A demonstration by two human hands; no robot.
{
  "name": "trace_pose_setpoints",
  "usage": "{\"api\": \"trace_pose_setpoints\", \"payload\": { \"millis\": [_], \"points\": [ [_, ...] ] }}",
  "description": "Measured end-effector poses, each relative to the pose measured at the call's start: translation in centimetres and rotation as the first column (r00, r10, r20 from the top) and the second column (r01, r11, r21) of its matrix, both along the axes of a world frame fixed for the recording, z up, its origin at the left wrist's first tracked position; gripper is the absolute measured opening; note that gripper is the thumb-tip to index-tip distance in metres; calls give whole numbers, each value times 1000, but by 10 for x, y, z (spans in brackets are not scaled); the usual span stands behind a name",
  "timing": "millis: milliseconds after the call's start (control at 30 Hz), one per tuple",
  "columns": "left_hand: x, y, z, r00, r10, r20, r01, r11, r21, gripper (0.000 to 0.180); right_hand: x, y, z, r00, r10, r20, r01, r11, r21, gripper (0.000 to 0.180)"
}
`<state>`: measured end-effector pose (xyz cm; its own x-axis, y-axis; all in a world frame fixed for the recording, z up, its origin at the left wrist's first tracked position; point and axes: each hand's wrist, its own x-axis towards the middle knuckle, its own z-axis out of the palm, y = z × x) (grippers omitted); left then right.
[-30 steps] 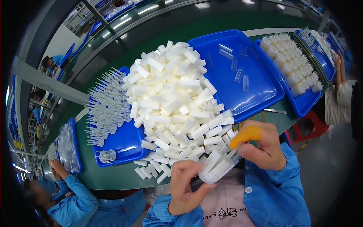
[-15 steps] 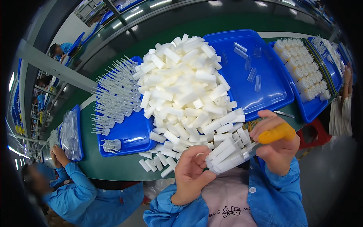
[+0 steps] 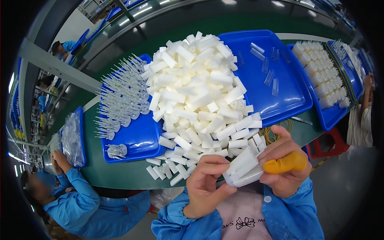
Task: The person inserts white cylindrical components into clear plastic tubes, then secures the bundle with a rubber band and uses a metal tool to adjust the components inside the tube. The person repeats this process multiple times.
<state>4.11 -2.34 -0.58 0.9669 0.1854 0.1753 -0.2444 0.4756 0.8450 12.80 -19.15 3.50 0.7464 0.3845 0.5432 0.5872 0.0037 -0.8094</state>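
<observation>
Between my two hands is a clear plastic holder with white foam cylinders [image 3: 243, 170] bundled lengthwise in it. My left hand [image 3: 205, 185] is closed round its near left end, thumb below and fingers above. My right hand [image 3: 286, 164], a yellow finger cot on one finger, pinches the other end; its fingers hide how the parts meet there. Right behind the hands rises a large heap of white foam cylinders [image 3: 192, 90], its loose pieces spreading to the table's near edge.
A blue tray [image 3: 280, 106] right of the heap holds several short clear tubes [image 3: 270, 78]. Left stands a tray of clear pronged parts [image 3: 126, 94]. Filled foam assemblies [image 3: 322, 76] sit far right. Rubber bands [image 3: 276, 130] and a metal tool [image 3: 302, 120] lie near my right hand. A co-worker [image 3: 86, 204] sits left.
My right hand has moved left and down toward my left hand. The clear length that stretched between its fingers and the foam bundle no longer shows; the fingers now meet the bundle.
</observation>
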Motion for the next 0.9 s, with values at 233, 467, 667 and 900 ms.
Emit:
{"api": "trace_pose_setpoints", "payload": {
  "millis": [233,467,667,900],
  "points": [
    [2,2,-3,1000,-13,5,13,1000,10,43,6,0,-3,999,31,12,-30,999,-24,25],
    [-3,14,-10,984,96,-153,-102,994,-35,44,1,-6,8,984,157,84,-178,854,489,30],
    [-5,15,-1,960,168,-225,-188,979,-73,37,-31,-23,61,314,944,-105,-509,260,821,27],
    [-7,14,1,945,200,-259,-232,968,-98,41,-23,-18,50,178,984,33,-509,63,858,31]
  ]
}}
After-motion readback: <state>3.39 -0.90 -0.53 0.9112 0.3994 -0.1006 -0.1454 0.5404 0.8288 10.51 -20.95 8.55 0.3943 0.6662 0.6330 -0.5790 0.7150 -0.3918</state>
